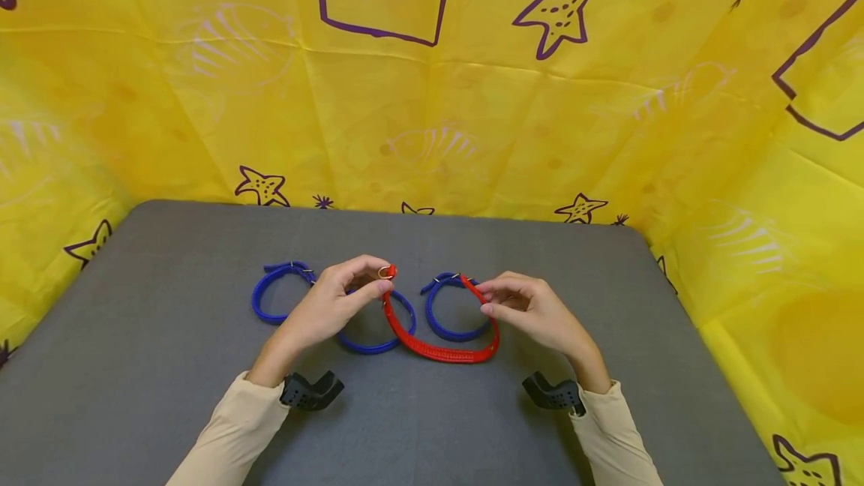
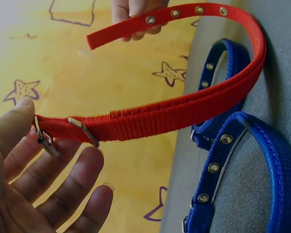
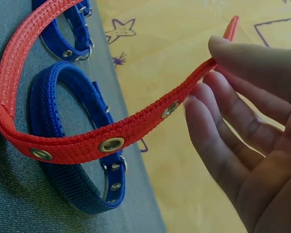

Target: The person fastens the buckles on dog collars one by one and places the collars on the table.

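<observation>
A red collar (image 1: 439,353), opened out of its loop, hangs in a U between both hands. My left hand (image 1: 332,303) pinches its end with the metal buckle (image 2: 48,144) between thumb and fingers. Next to the buckle, a metal ring (image 2: 83,131) crosses the strap. With thumb and fingertips, my right hand (image 1: 536,311) pinches the other end, the narrow strap with metal eyelets (image 3: 110,144); its tip sticks out past the thumb. Blue collars lie looped on the table: one at left (image 1: 258,304), one partly hidden behind my left hand (image 1: 373,349), one at right (image 1: 452,335).
The grey table (image 1: 418,426) runs back to a yellow cloth (image 1: 472,103) printed with starfish and fish, which also hangs along both sides. Black camera mounts sit at the left wrist (image 1: 312,391) and the right wrist (image 1: 553,393).
</observation>
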Tool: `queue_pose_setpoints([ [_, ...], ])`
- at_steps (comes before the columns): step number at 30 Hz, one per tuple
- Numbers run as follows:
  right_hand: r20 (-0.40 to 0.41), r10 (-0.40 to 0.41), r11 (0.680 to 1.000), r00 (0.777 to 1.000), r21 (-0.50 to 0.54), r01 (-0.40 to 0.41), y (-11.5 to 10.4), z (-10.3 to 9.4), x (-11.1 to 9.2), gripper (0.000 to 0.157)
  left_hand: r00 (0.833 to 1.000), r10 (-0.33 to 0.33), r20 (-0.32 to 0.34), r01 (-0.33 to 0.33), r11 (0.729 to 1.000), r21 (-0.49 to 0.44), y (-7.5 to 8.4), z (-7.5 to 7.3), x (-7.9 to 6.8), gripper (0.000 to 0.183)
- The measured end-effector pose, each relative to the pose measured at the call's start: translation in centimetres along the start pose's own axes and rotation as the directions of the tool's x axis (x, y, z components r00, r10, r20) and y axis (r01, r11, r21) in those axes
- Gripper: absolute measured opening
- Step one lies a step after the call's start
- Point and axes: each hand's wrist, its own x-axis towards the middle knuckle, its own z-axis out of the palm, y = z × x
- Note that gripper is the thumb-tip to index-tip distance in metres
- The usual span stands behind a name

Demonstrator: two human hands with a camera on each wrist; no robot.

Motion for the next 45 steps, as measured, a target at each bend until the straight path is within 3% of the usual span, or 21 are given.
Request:
queue_pose_setpoints([
  [7,0.003,0.020,0.998,1.000,-0.056,-0.019,0.1,0.0,0.0,0.021,0.999,-0.009,-0.033,0.010,0.999,0.034,0.0,0.2,0.0,0.021],
  [18,-0.023,0.045,0.999,0.999,0.014,-0.044,-0.2,0.7,0.1,0.027,1.000,-0.013,-0.025,0.014,0.999,0.031,0.3,0.7,0.1,0.018],
  [31,-0.050,-0.031,0.999,0.998,-0.017,0.031,-1.0,2.4,0.5,0.023,0.999,0.034,0.040,-0.038,0.994,0.102,0.9,1.3,-0.1,0.017],
  [45,-0.053,-0.072,0.996,0.996,-0.054,0.069,-1.5,3.1,0.6,0.020,0.994,0.034,0.101,-0.047,0.990,0.131,1.2,1.9,-0.2,0.014],
])
